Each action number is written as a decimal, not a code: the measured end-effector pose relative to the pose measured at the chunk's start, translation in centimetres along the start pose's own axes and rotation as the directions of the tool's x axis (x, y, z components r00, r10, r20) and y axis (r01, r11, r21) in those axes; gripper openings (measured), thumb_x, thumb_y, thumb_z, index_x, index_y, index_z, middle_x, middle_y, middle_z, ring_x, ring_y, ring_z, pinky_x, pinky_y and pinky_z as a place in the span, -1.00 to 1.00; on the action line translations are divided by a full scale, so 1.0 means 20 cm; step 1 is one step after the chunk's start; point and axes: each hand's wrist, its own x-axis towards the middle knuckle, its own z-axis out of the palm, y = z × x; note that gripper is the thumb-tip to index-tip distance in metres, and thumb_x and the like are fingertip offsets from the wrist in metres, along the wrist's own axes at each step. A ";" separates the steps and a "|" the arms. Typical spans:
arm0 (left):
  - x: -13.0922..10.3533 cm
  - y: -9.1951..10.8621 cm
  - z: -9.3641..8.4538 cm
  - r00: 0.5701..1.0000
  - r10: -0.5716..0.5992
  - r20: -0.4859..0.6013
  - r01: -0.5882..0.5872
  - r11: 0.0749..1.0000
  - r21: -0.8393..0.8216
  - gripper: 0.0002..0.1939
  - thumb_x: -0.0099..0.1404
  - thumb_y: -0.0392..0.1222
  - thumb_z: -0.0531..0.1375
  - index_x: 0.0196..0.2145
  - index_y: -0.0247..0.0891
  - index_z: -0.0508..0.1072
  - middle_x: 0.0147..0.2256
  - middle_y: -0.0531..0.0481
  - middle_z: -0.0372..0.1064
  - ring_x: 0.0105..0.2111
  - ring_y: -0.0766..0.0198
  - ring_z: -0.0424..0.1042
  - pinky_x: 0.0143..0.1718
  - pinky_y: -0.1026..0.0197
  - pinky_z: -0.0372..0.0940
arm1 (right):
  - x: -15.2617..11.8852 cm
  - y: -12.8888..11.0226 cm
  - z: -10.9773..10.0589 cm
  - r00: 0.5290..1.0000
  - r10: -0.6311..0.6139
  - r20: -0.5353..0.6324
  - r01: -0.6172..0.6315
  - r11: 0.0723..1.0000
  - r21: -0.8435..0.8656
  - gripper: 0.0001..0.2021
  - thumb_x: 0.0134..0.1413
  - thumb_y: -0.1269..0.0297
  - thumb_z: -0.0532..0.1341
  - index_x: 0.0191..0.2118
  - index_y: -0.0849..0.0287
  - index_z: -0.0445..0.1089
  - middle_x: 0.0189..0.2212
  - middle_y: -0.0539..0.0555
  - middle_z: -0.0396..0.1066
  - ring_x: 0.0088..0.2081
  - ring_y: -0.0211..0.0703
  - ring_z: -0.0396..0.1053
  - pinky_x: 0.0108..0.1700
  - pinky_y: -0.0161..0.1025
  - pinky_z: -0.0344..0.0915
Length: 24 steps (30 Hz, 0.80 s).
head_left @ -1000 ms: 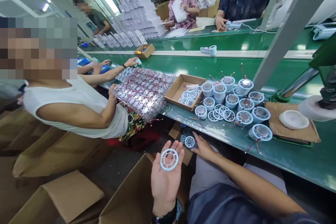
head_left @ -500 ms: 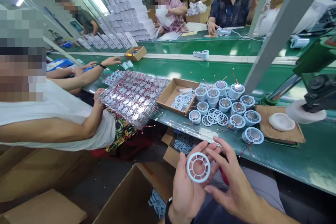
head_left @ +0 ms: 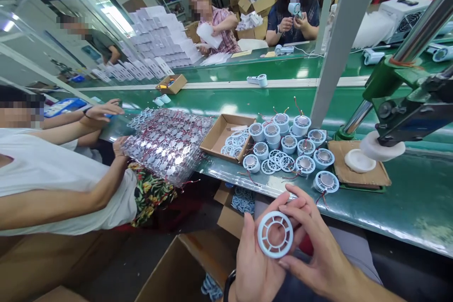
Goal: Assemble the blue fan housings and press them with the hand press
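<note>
A light-blue spoked plastic ring lies over the palm side of my left hand, low in the head view. My left thumb stands along its left edge, and the left fingers are partly hidden behind it. From the right, my right hand pinches the ring's edge between thumb and forefinger. Beyond my hands, on the green bench, several light-blue round housings with silver discs and red wires stand grouped, some stacked. Loose spoked rings overlap among them.
A cardboard tray holds more rings. Wired silver parts in clear plastic lie left of it, beside a co-worker in white. A press stands at right above a white pad. Open cartons sit below.
My view has shifted slightly. My right thumb and forefinger have closed in on the ring's edge. Across the bench, a co-worker has raised a light-blue device.
</note>
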 end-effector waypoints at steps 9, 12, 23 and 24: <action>0.01 -0.03 -0.01 1.000 0.007 -0.014 -0.006 0.996 0.090 -0.39 0.37 0.26 0.07 0.11 -0.24 0.50 0.09 -0.26 0.46 0.26 -0.16 0.23 0.33 -0.22 -0.03 | 0.00 0.00 -0.03 1.000 -0.010 -0.018 0.009 1.000 -0.030 -0.44 0.09 0.22 0.32 0.18 0.04 0.16 0.37 0.24 -0.15 0.39 0.16 -0.05 0.20 -0.02 0.29; 0.02 -0.04 0.01 1.000 -0.005 -0.015 0.006 0.996 0.090 -0.38 0.36 0.27 0.06 0.11 -0.24 0.50 0.08 -0.27 0.47 0.25 -0.16 0.25 0.33 -0.23 -0.03 | -0.01 0.00 -0.03 1.000 -0.006 -0.018 0.005 1.000 -0.022 -0.45 0.09 0.18 0.32 0.17 0.06 0.17 0.35 0.27 -0.10 0.39 0.18 -0.06 0.21 0.02 0.28; 0.00 -0.02 0.05 1.000 -0.014 0.012 0.013 0.999 0.037 -0.34 0.23 0.34 0.18 0.09 -0.14 0.52 0.09 -0.20 0.47 0.30 -0.17 0.15 0.35 -0.24 -0.09 | -0.01 0.01 -0.05 0.999 -0.033 -0.001 0.033 0.998 0.058 -0.42 0.12 0.21 0.30 0.22 0.05 0.14 0.31 0.29 0.03 0.39 0.19 -0.04 0.19 0.03 0.32; -0.01 -0.02 0.05 1.000 -0.003 0.022 0.002 0.999 0.050 -0.32 0.22 0.36 0.17 0.10 -0.14 0.51 0.10 -0.20 0.46 0.31 -0.17 0.14 0.35 -0.24 -0.11 | -0.01 0.00 -0.05 1.000 -0.031 0.007 0.030 0.996 0.081 -0.41 0.12 0.24 0.30 0.24 0.04 0.12 0.31 0.28 0.03 0.39 0.18 -0.02 0.13 -0.04 0.39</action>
